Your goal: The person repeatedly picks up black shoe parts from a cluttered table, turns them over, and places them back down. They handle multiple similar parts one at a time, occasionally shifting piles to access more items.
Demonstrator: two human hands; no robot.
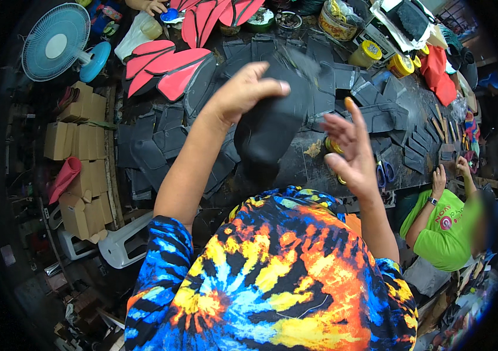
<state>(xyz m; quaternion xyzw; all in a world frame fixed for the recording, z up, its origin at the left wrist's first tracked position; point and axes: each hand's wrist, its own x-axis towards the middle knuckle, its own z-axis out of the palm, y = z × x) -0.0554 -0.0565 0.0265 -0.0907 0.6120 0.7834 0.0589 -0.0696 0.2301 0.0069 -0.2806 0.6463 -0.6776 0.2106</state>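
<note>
My left hand (238, 96) grips a black, rounded, shoe-shaped piece (272, 126) above the worktable. The thumb lies across its near side, and the other fingers are partly hidden by it. Motion blurs the far end of the piece. To the right, my right hand (351, 152) is raised in the air with its fingers apart, holding nothing and not touching the piece. Flat black cut pieces (150, 146) lie in overlapping layers on the table (301, 167) around both hands. Beneath the right hand, a yellow round container is partly covered.
Pink-red cut pieces (178, 76) lie at the far left, near another person's hand (154, 7). Scissors (384, 173) rest near the front edge. Yellow jars (366, 52) stand far right. A co-worker in a green shirt (442, 231) sits at right. Left are boxes (88, 184) and a fan (55, 44).
</note>
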